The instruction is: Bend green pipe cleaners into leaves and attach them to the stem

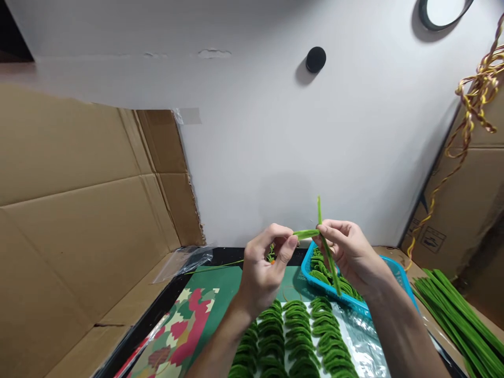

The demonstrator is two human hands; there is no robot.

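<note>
Between my two hands, above the table, is a green pipe cleaner [307, 234], bent so that one part runs sideways and another stands upright, tail pointing down. My left hand [263, 265] pinches the sideways part between thumb and fingertips. At the crossing, my right hand [348, 252] pinches it with thumb and forefinger, the other fingers curled behind. Below them, several rows of curved green pipe cleaner pieces [300, 336] lie on a white sheet. Behind my right hand, a blue basket [311, 278] holds more bent green pieces. My left hand partly hides a small orange item.
Long straight green pipe cleaners [460, 315] lie in a bundle at the right. A camouflage-patterned sheet [177, 336] rests on the green mat [224, 283] at left. Cardboard walls [79, 220] and a white panel [244, 157] enclose the table; a twisted yellow cord [468, 123] hangs at right.
</note>
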